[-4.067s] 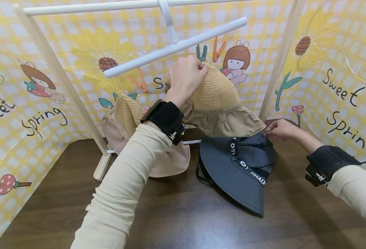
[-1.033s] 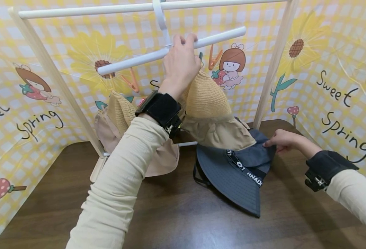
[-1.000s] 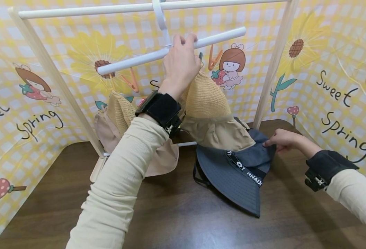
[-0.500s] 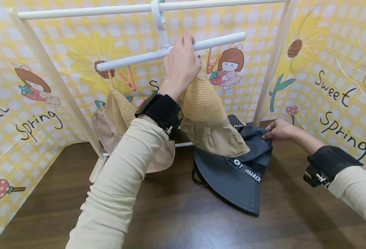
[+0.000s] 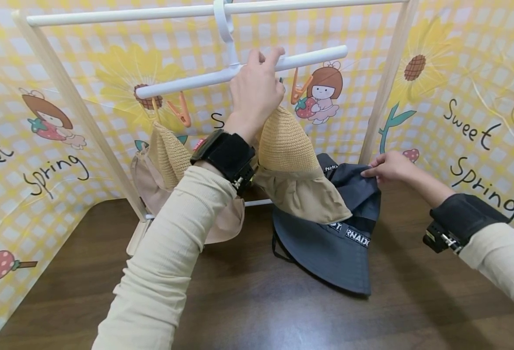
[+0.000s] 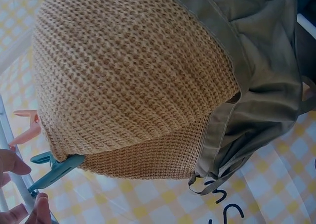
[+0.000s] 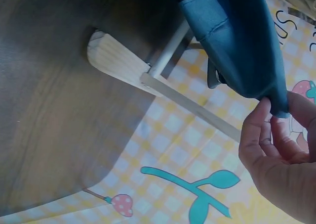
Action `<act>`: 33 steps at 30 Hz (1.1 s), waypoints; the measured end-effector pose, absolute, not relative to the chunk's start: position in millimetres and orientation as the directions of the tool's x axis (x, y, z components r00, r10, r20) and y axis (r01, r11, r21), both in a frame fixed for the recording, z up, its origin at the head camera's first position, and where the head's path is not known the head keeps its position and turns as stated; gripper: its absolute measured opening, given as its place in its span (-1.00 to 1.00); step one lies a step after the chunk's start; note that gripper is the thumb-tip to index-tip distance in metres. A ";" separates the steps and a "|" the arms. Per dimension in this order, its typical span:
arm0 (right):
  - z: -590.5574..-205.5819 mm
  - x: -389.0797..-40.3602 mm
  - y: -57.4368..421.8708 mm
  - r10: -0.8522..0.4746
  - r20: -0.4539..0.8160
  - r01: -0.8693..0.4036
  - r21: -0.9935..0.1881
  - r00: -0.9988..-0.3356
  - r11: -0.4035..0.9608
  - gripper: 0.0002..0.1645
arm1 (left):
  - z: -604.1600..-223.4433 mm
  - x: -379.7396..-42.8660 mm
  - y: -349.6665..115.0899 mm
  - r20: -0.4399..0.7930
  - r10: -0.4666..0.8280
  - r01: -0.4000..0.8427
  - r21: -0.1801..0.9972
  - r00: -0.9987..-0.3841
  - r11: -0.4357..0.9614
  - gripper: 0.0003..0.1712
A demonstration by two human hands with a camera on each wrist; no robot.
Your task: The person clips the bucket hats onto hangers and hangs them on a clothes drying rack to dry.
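My left hand (image 5: 257, 90) grips the white hanger bar (image 5: 313, 57) right of its hook, fingers curled over it. Below hangs a straw sun hat with a khaki brim (image 5: 288, 141), its tip caught in a teal clip (image 6: 57, 173) in the left wrist view. With thumb and fingers, my right hand (image 5: 392, 167) pinches the crown of a dark bucket hat (image 5: 322, 253); in the right wrist view the pinched fabric (image 7: 276, 103) is drawn up to a point. The khaki brim hides part of this dark hat, which has a lettered band.
A straw hat with a pink brim (image 5: 167, 155) hangs at the left, partly behind my left forearm. Orange clips (image 5: 299, 86) dangle from the bar. The wooden rack (image 5: 66, 87) stands on a brown table (image 5: 239, 301) before a yellow checked cloth.
My left hand has moved from the khaki-brimmed hat's tip up to the hanger bar. My right hand has taken hold of the dark bucket hat's crown and raised it.
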State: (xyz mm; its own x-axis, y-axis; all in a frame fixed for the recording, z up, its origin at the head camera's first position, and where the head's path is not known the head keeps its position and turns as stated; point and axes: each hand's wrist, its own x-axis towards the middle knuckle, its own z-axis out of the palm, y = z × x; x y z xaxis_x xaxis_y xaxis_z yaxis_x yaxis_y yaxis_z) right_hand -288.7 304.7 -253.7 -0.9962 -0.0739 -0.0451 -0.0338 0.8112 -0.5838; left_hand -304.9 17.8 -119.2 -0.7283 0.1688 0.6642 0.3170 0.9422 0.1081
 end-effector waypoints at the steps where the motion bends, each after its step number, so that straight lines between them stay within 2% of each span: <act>1: -252.1 -288.9 303.5 -0.065 -0.036 -0.032 -0.593 -0.997 0.805 -0.74 | -119.7 -305.0 18.2 0.665 0.175 0.321 0.102 -0.726 0.942 -0.42; 9: -241.1 -288.1 298.7 -0.058 0.049 -0.075 -0.559 -0.997 0.826 -0.71 | -121.7 -303.9 20.2 0.650 0.184 0.326 0.103 -0.738 0.940 -0.47; 17: -231.2 -291.6 295.9 -0.095 0.075 -0.121 -0.550 -0.993 0.826 -0.66 | -122.9 -303.4 19.1 0.639 0.181 0.323 0.110 -0.747 0.940 -0.47; 33: -211.4 -293.3 281.7 -0.101 0.005 -0.085 -0.579 -0.995 0.811 -0.72 | -123.6 -303.6 20.5 0.631 0.171 0.317 0.125 -0.756 0.940 -0.46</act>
State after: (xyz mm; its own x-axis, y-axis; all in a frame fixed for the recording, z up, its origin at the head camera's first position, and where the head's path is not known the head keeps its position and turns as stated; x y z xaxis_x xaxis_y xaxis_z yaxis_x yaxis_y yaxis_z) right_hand -293.3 281.7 -211.4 -0.9949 -0.1007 0.0053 -0.0852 0.8110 -0.5788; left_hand -303.6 20.5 -123.6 -0.7565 0.1710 0.6313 0.3167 0.9403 0.1248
